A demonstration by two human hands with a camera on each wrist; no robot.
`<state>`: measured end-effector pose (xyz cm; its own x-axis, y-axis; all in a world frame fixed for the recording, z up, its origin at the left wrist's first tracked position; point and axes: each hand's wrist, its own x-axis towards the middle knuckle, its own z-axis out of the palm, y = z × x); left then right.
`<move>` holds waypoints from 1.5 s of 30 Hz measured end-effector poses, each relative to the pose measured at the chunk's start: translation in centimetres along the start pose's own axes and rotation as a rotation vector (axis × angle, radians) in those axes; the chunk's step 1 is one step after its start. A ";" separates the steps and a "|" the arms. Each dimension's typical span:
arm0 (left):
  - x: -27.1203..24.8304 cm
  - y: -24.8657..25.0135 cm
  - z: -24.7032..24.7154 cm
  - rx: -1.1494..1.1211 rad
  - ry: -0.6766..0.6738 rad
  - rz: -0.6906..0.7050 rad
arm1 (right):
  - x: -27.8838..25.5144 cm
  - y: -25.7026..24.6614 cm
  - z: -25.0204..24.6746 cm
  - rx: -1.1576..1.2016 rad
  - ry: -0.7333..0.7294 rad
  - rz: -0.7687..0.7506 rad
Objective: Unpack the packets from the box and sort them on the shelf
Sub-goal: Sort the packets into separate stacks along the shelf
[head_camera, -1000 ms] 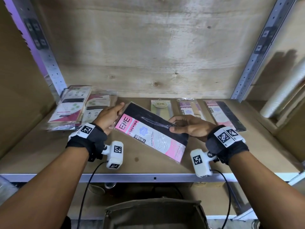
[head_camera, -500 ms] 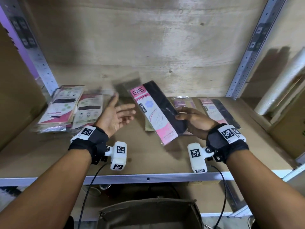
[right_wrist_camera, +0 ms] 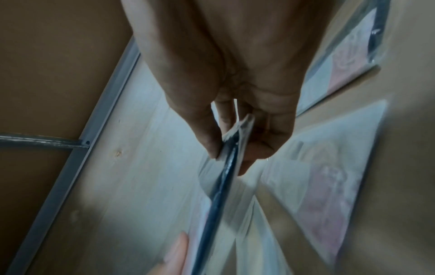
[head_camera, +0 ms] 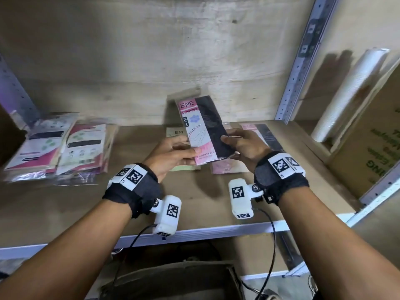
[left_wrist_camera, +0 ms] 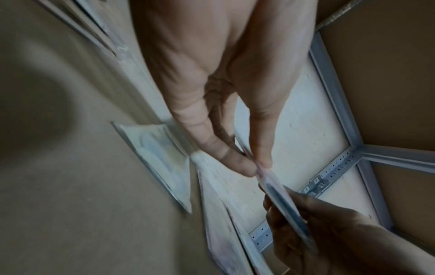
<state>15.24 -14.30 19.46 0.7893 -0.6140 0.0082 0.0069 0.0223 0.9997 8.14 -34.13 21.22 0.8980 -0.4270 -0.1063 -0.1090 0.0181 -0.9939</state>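
Being held nearly upright above the middle of the shelf (head_camera: pixel 65 204): a flat, glossy pink-and-black stocking packet (head_camera: pixel 202 128), printed "ENE", its long edges running toward the back wall. Pinching its lower left corner, thumb on the printed face: the left hand (head_camera: pixel 171 155). Clamping the black right side between thumb and curled fingers: the right hand (head_camera: pixel 245 148). Showing only as a thin, shiny edge in both wrist views, blurred. Lying flat directly beneath and behind it, partly hidden by the hands: a pale green packet (head_camera: pixel 179 135), a pink packet (head_camera: pixel 226 167) and a pink-and-black packet (head_camera: pixel 263 135), in a row. Sitting well apart at the left end: a loose stack of wider plastic-wrapped packets (head_camera: pixel 58 148), pink and white, overlapping. Bearing everything: a matte brown board with a pale metal front rail, perforated grey uprights at both sides, rough plywood at the back. Leaning beyond the right upright: a white textured roll (head_camera: pixel 346 94) beside a cardboard carton (head_camera: pixel 376 156) with green lettering. Showing below the shelf edge: the rim of a brown box (head_camera: pixel 173 278).
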 end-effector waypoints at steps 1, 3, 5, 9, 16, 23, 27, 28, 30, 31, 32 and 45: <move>0.3 0.0 0.6 0.011 0.016 -0.006 | 0.2 0.1 -0.5 -0.017 0.017 0.010; 1.1 0.0 1.8 0.038 0.040 -0.011 | 0.5 0.1 -1.8 -0.088 0.030 0.026; 2.0 0.1 3.3 0.060 0.054 -0.021 | 0.5 -0.1 -3.3 -0.154 0.025 0.040; 4.4 0.3 6.6 0.112 0.062 -0.071 | 0.7 -0.6 -7.2 -0.284 0.064 0.027; 8.7 0.5 12.6 0.140 0.022 -0.155 | 1.6 0.3 -12.5 -0.447 0.382 0.054; 11.3 -0.3 16.1 0.224 0.017 -0.257 | 2.2 1.8 -15.1 -0.523 0.444 0.110; 11.9 -1.0 17.2 0.311 0.040 -0.265 | 2.5 2.7 -15.6 -0.567 0.473 0.104; 12.0 -1.1 17.3 0.325 0.041 -0.266 | 2.6 2.8 -15.7 -0.568 0.476 0.111; 12.1 -1.0 17.4 0.357 0.043 -0.278 | 2.6 3.1 -15.7 -0.572 0.481 0.128; 12.2 -1.0 17.4 0.385 0.044 -0.282 | 2.7 3.2 -15.7 -0.574 0.482 0.134; 12.1 -1.0 17.3 0.413 0.040 -0.281 | 2.7 3.3 -15.7 -0.572 0.480 0.138; 11.4 -0.7 16.8 0.526 0.034 -0.244 | 2.3 2.7 -15.3 -0.597 0.469 0.162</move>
<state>13.94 -34.61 19.26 0.8223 -0.5263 -0.2163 -0.1078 -0.5173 0.8490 3.37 -48.84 18.79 0.5910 -0.8013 -0.0928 -0.5548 -0.3202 -0.7679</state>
